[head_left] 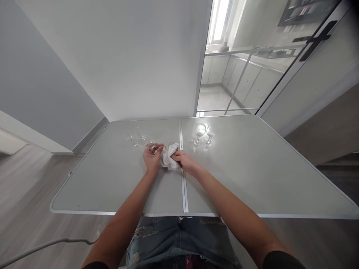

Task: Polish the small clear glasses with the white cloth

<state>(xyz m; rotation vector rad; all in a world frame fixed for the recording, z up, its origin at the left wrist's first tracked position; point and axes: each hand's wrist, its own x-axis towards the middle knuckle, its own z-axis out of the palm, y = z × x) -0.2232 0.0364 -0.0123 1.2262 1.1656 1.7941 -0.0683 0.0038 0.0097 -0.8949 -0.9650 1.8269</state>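
Observation:
My left hand (152,157) is closed round a clear stemmed glass (156,146), held over the middle of the grey folding table (117,179). Pressed against that glass is a white cloth (169,157), gripped by my right hand (183,160). Both hands meet just left of the table's centre seam. Most of the held glass is hidden by the cloth and my fingers.
Two clear wine glasses (204,133) stand upright at the far middle of the table. Several more glasses (135,137) sit grouped at the far left. A white wall and a glass door (241,74) lie behind. A grey cable (42,244) runs on the floor at left.

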